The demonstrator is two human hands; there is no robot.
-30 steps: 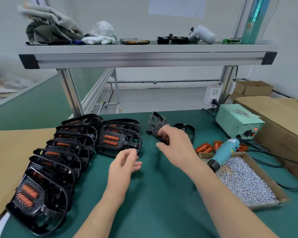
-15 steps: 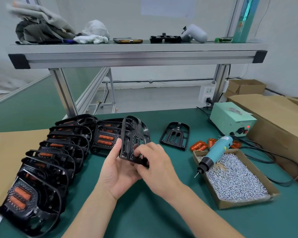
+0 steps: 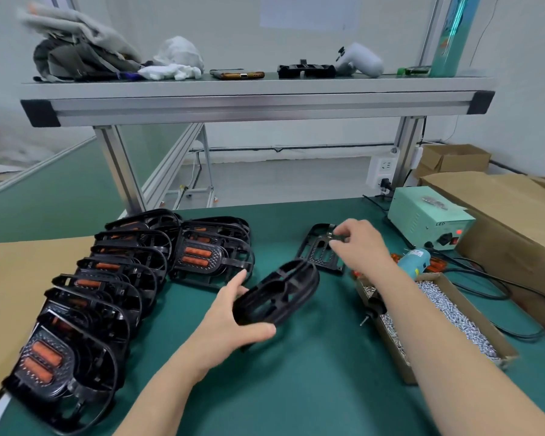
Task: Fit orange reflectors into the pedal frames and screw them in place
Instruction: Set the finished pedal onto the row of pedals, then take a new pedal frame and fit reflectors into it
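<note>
Thumb and fingers of the left hand [image 3: 230,313] clamp an empty pedal frame [image 3: 277,294], held tilted above the mat [image 3: 296,379], probably for loading. The right hand [image 3: 359,243] pinches a second frame [image 3: 318,254] lying near the orange reflectors [image 3: 437,264].

table [image 3: 312,388] left edge: row of pedals [image 3: 107,294] running front to back | back, left of centre: pedal stack [image 3: 208,250] | centre: frame [image 3: 277,294] held above the table in left hand [image 3: 227,322] | behind it: flat frame [image 3: 318,253], right hand [image 3: 362,243] pinching its far rim | right edge: screw box [image 3: 401,368], screwdriver [image 3: 412,259] across its back end | back right corner: power unit [image 3: 422,221]
</note>
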